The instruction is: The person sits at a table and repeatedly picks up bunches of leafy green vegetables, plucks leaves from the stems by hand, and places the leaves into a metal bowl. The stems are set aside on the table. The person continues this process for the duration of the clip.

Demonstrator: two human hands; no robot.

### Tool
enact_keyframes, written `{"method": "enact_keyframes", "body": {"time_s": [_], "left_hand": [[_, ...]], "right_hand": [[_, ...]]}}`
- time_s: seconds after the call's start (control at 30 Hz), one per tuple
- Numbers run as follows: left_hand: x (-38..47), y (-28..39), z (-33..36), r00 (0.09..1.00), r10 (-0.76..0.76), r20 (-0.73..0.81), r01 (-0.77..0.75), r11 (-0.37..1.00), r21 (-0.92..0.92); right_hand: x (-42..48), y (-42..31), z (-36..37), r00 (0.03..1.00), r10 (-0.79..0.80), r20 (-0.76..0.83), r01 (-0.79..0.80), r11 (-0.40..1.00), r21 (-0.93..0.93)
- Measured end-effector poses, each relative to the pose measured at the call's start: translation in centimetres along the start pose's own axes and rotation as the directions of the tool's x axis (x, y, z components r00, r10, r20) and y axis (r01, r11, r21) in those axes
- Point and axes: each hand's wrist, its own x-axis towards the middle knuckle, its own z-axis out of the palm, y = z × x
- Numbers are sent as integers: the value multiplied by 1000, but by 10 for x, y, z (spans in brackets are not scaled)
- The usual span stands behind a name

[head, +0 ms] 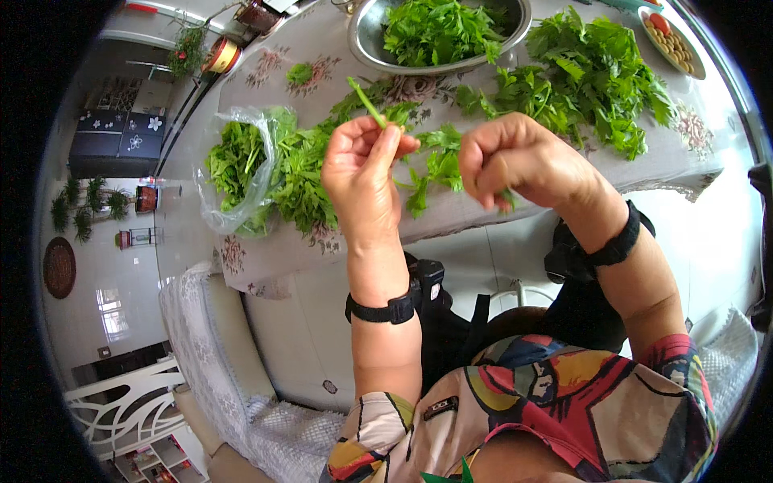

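Note:
Between the thumb and fingers of my left hand (pixel 365 163) is a thin green stem (pixel 366 101), its end pointing up and to the left. My right hand (pixel 522 160) is closed at the right, with a small bit of green showing under its fingertips. Leafy green sprigs (pixel 442 160) lie on the flowered tablecloth (pixel 259 265) between and beyond my hands. Left of my left hand, more leafy greens (pixel 302 175) spill from a clear plastic bag (pixel 226 217). A metal bowl (pixel 362 45) beyond my hands holds picked leaves (pixel 438 30).
A large heap of leafy greens (pixel 604 78) lies at the table's right, near a dish (pixel 697 65) of nuts with a red item. A small green clump (pixel 299 73) sits at the left. A cloth-covered sofa (pixel 211 338) stands at the lower left.

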Motion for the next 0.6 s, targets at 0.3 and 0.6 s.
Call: {"method": "enact_keyframes", "body": {"time_s": [0.3,0.6], "left_hand": [[-13,-58,48,989,35,147,-101,876,472],[0,-3,-45,998,-16,-65,50,823,566]], "right_hand": [[-6,25,35,882,111,458,-84,993,-78],[-5,42,30,834,189,518,-93,974,-204]]}}
